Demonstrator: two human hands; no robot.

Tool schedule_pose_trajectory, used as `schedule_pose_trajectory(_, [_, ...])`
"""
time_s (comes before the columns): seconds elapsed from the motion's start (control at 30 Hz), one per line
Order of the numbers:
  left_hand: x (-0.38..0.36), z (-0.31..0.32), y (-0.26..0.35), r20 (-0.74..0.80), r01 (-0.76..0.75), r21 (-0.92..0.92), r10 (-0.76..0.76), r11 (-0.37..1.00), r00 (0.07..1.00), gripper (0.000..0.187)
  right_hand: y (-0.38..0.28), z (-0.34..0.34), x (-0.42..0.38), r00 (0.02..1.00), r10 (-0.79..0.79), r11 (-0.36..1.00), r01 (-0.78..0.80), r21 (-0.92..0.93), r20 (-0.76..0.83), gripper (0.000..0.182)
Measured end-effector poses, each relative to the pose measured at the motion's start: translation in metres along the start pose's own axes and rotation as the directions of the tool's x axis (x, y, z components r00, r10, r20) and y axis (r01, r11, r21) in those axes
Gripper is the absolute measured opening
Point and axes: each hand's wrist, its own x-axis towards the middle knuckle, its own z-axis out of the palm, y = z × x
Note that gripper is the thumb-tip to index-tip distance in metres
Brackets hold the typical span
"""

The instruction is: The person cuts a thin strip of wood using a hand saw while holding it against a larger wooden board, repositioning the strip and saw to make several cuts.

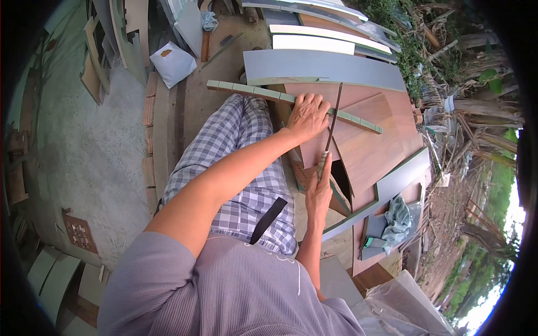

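My left hand (308,116) is closed over a long, narrow strip of wood (249,90), pressing it against the boards beneath. Dark cross lines divide the strip's pale green face into short lengths. In my right hand (319,195) is the light wrapped handle of a hand tool with a long blade (334,124). The blade appears almost edge-on, so its teeth or cutting edge cannot be made out. It crosses the strip just to the right of my left fingers. Under the strip lies a brown wood-grain board (370,143).
A grey panel (319,64) and other boards are stacked beyond the strip. A bluish cloth (398,219) lies on panels at right. A white sack (172,64) stands on the floor at upper left, near leaning boards (126,42). Plants (487,78) border the right side.
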Motion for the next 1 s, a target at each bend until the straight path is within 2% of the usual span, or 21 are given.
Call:
schedule_pose_trajectory(0.07, [0.000,0.000,-0.001,-0.010,0.002,0.016,-0.002,1.000,1.000,0.021,-0.009,-0.002,0.011,0.999,0.039,0.999,-0.039,0.012,0.036,0.059])
schedule_pose_trajectory(0.23, [-0.001,-0.003,0.000,-0.016,-0.006,0.013,0.006,1.000,1.000,0.021,-0.008,-0.001,0.013,0.995,-0.095,0.995,0.094,-0.012,-0.034,0.060])
schedule_pose_trajectory(0.37, [0.000,-0.002,0.000,-0.001,-0.005,0.019,0.005,1.000,1.000,0.021,0.008,0.005,-0.007,0.999,-0.036,0.999,0.036,-0.023,-0.026,0.060])
schedule_pose_trajectory(0.57, [0.001,-0.004,0.000,0.030,0.010,0.013,-0.011,1.000,0.999,0.020,0.003,0.007,0.005,0.980,-0.176,0.984,0.176,-0.004,-0.094,0.059])
schedule_pose_trajectory(0.63, [0.000,-0.003,0.000,-0.023,-0.020,0.008,0.020,1.000,1.000,0.020,-0.014,-0.002,0.014,0.997,0.064,0.997,-0.066,0.046,0.040,0.060])
schedule_pose_trajectory(0.67, [0.001,-0.003,0.000,-0.022,-0.037,0.010,0.038,0.999,0.999,0.020,-0.011,0.001,0.016,0.998,0.065,0.996,-0.066,0.059,0.028,0.060])
schedule_pose_trajectory(0.73, [0.001,-0.003,0.001,0.025,-0.003,0.018,0.002,1.000,1.000,0.023,-0.002,0.008,0.017,0.993,-0.094,0.994,0.097,0.043,-0.071,0.060])
schedule_pose_trajectory(0.87, [-0.001,-0.008,-0.002,0.034,-0.049,0.007,0.049,0.999,0.998,0.025,0.004,0.006,0.016,0.995,-0.055,0.998,0.058,0.034,-0.084,0.061])
schedule_pose_trajectory(0.93, [-0.003,-0.023,-0.010,0.002,-0.021,0.003,0.021,1.000,1.000,0.033,0.007,0.007,0.019,0.999,-0.028,0.998,0.031,0.060,-0.043,0.062])
schedule_pose_trajectory(0.97, [-0.007,-0.032,-0.020,0.082,0.003,0.066,-0.009,0.998,0.997,0.044,0.004,0.006,0.018,0.999,0.006,0.998,-0.004,0.056,-0.034,0.062])
schedule_pose_trajectory(1.0, [-0.010,-0.043,-0.029,0.085,-0.008,0.075,0.002,0.997,0.996,0.044,0.005,0.007,0.017,0.999,0.005,0.997,-0.002,0.071,-0.038,0.062])
